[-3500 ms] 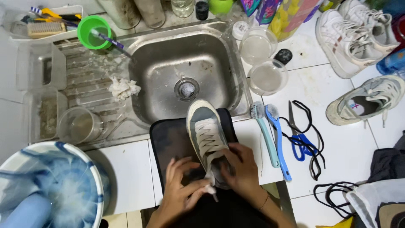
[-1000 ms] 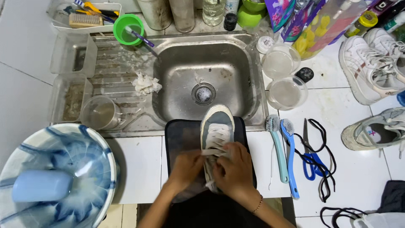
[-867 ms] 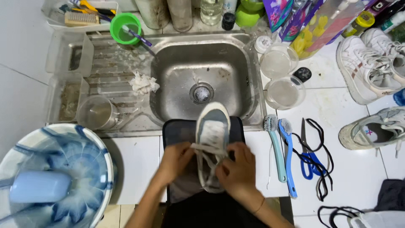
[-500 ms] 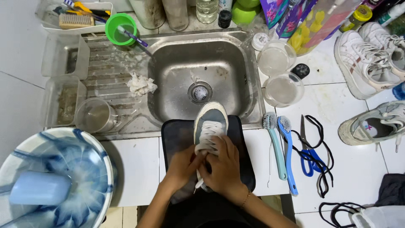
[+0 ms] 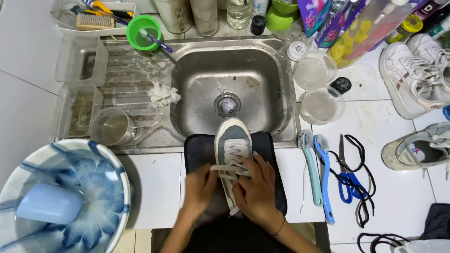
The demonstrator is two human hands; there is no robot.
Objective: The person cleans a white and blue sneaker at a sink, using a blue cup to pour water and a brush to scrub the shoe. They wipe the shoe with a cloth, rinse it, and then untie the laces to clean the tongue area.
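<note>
A grey and white sneaker (image 5: 231,140) lies toe towards the sink on a black mat (image 5: 197,150) at the counter's front edge. My left hand (image 5: 200,187) pinches a pale lace end (image 5: 220,168) and draws it sideways across the shoe. My right hand (image 5: 257,187) rests over the shoe's rear half, fingers on the laced part, holding it down. The heel is hidden under both hands.
A steel sink (image 5: 229,89) lies just beyond the mat. Two brushes (image 5: 315,164), blue scissors (image 5: 346,180) and black laces (image 5: 365,187) lie to the right. More sneakers (image 5: 412,79) sit at the far right. A blue patterned basin (image 5: 61,201) holds a pale blue dipper at the left.
My hands have shifted along the shoe. The left hand has pulled a lace end out to the left, across the shoe, while the right hand stays pressed on it.
</note>
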